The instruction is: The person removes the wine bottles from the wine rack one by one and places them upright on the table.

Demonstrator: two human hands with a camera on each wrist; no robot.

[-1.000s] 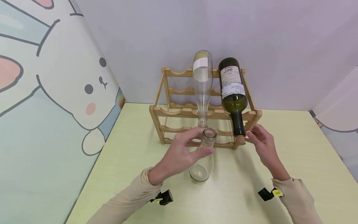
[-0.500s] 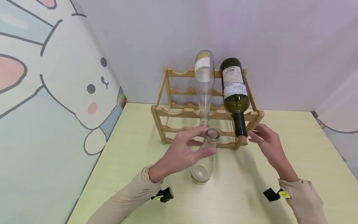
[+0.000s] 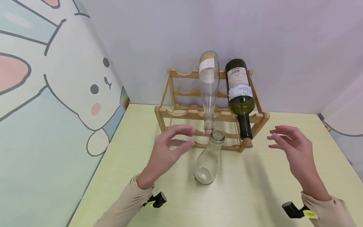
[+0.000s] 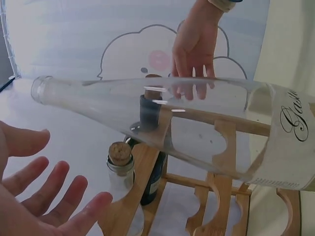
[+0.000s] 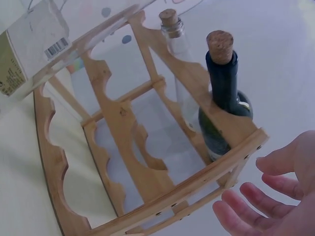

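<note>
An uncorked clear glass bottle (image 3: 208,164) stands upright on the table in front of a wooden wine rack (image 3: 187,114). My left hand (image 3: 165,151) is to the left of its neck, apart from it, thumb and fingers spread with nothing between them. In the left wrist view, script lettering shows on the bottle's label (image 4: 293,132). Two corked bottles lie on the rack's top tier, necks toward me: a clear one (image 3: 209,71) in the middle and a dark green one (image 3: 239,82) at the right. My right hand (image 3: 297,153), holding nothing, hovers right of the green bottle's cork (image 3: 247,142).
The rack stands on a pale yellow table (image 3: 241,201) near the back wall (image 3: 147,41). Scalloped slots (image 5: 101,73) line its tiers, and the top left slot holds no bottle. A wall with a cartoon rabbit (image 3: 76,78) rises along the left side.
My left hand has let go of the clear bottle and drawn back to the left. My right hand has moved away from the rack's front right corner, to the right. The bottles remain in place.
</note>
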